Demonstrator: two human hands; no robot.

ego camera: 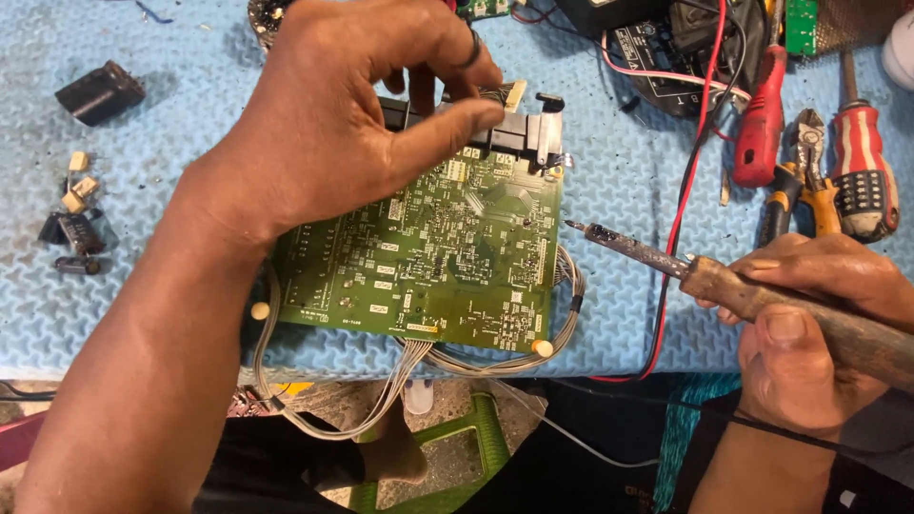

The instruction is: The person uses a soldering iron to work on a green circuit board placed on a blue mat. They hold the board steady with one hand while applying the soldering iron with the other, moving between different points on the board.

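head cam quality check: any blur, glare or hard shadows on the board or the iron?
Head view: even, diffuse light, no hard shadows on the blue textured mat. Green printed circuit board is sharp, no glare. Left hand sits close to the lens, looms large, slightly soft. Rusty brown soldering iron in the right hand is in focus, tip sharp.

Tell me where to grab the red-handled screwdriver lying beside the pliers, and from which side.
Grip the red-handled screwdriver around its thick red handle, coming from above. It lies flat on the blue textured mat, handle nearest you. A red wire runs along its left and orange-handled pliers sit at its right, so sideways approaches look crowded.
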